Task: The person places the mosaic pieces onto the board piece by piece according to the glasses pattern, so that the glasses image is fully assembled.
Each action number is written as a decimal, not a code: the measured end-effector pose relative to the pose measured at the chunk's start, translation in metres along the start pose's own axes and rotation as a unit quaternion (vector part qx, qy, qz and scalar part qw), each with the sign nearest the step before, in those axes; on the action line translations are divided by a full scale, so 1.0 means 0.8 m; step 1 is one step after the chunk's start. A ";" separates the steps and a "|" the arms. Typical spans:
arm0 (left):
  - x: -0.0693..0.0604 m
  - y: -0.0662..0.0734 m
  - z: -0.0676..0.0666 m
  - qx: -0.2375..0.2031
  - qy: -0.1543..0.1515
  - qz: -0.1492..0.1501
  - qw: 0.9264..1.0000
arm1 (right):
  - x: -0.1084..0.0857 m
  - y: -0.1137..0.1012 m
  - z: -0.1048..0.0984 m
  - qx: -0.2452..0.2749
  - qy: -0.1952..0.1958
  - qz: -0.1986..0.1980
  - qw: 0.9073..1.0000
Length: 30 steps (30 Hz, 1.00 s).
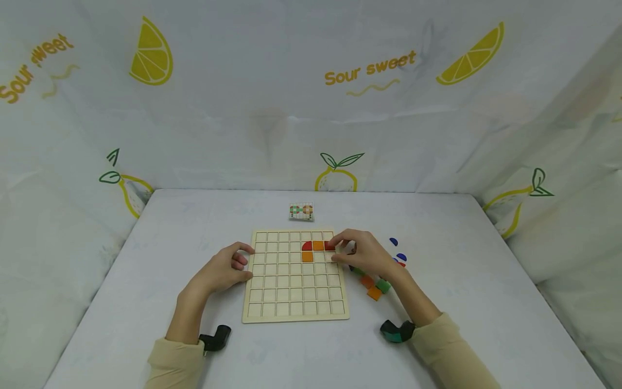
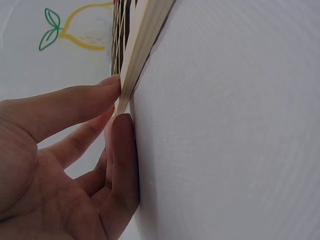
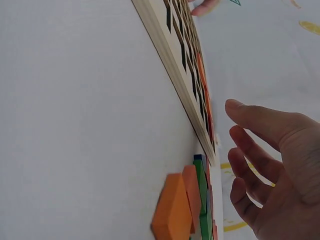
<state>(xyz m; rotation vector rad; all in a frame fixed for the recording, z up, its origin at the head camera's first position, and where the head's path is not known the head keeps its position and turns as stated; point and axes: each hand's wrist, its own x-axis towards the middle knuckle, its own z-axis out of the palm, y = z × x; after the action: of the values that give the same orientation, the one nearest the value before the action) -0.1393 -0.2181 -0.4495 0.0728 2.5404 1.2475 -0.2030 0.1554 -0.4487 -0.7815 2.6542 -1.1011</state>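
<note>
Sleeves [image 1: 176, 359], left hand [image 1: 224, 269] touching board [image 1: 297, 282], "Sour sweet" backdrop [image 1: 233, 135]

2 forearms [image 1: 415, 297] reach inward; left hand [image 1: 221, 270] loosely bent, right hand [image 1: 363, 252] apparently relaxed, thumb [image 3: 257, 117] apart.

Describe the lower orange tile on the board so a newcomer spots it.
On the white table lies a gridded board. In its upper right, find the leftmost red piece. Right below it in the grid is the lower orange tile; the board's other orange tile is one row higher.
</note>
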 end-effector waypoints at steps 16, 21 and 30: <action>0.001 0.001 0.000 -0.001 -0.002 0.008 1.000 | -0.027 0.038 -0.034 -0.016 -0.013 0.052 0.998; 0.001 -0.001 0.000 -0.001 -0.002 0.003 1.000 | -0.025 0.055 -0.036 -0.023 -0.001 0.059 0.998; 0.001 -0.002 -0.001 0.003 -0.002 -0.001 1.000 | -0.020 0.059 -0.039 -0.028 0.001 0.081 0.996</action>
<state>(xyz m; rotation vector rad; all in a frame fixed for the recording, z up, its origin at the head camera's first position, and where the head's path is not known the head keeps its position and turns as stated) -0.1399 -0.2191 -0.4505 0.0744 2.5397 1.2385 -0.2190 0.2109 -0.4605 -0.5631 2.7036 -0.9914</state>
